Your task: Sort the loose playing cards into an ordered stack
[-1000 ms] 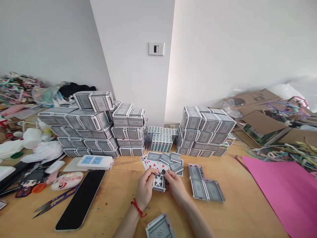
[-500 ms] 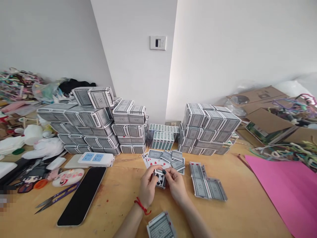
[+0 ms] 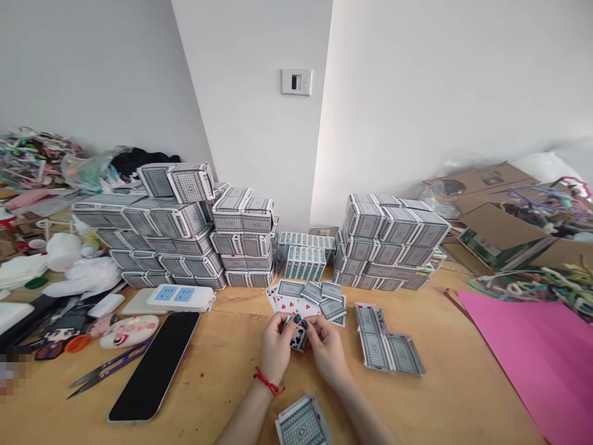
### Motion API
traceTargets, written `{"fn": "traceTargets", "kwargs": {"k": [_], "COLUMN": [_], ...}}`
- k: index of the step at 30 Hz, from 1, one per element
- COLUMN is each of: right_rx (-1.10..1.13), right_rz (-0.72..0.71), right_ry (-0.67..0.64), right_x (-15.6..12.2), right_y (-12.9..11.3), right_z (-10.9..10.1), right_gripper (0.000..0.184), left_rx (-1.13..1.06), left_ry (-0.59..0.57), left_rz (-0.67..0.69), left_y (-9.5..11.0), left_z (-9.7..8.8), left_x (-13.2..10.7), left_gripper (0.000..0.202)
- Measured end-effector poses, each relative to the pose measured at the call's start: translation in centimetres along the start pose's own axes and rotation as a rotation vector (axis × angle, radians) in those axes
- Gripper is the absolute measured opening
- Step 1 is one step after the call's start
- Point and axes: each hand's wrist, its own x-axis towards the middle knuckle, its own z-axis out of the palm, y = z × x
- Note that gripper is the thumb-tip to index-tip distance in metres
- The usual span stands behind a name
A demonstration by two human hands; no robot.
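Over the middle of the wooden table [image 3: 222,371], my left hand [image 3: 275,352] and my right hand [image 3: 327,351] both pinch a small stack of playing cards [image 3: 297,337], its face with black pips showing between the fingers. Just beyond my fingers lie loose cards [image 3: 308,298], some face up with red hearts, some face down. Right of my right hand is a flattened card box [image 3: 386,347]. A deck of cards [image 3: 301,423] sits at the near edge between my forearms. A red string circles my left wrist.
Stacks of card boxes [image 3: 185,232] stand at the back left and another stack of card boxes [image 3: 391,241] at the back right. On the left lie a black phone [image 3: 155,366], scissors [image 3: 104,371] and a power strip [image 3: 180,298]. A pink sheet [image 3: 537,358] covers the right side.
Both hands have tipped the small stack of cards more upright and drawn their fingers closer over its top. The view has shifted slightly.
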Motion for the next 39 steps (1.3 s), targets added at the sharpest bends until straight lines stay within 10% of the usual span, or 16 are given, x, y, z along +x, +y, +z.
{"fn": "traceTargets", "kwargs": {"k": [9, 24, 39], "right_rx": [0.053, 0.035, -0.020], "right_rz": [0.001, 0.020, -0.011], "right_ry": [-0.033, -0.016, -0.030], "right_x": [-0.1, -0.1, 0.2], "right_y": [-0.2, -0.6, 0.1], "right_z": [0.0, -0.2, -1.0], "right_gripper": [0.031, 0.025, 0.018], "left_rx": [-0.287, 0.333, -0.025], "left_ry": [0.029, -0.045, -0.021], "left_rz": [-0.093, 0.392, -0.012], "left_y": [0.0, 1.6, 0.7], "left_z": [0.1, -0.4, 0.2], "left_x": [-0.1, -1.0, -0.2], "left_gripper": [0.022, 0.016, 0.024]}}
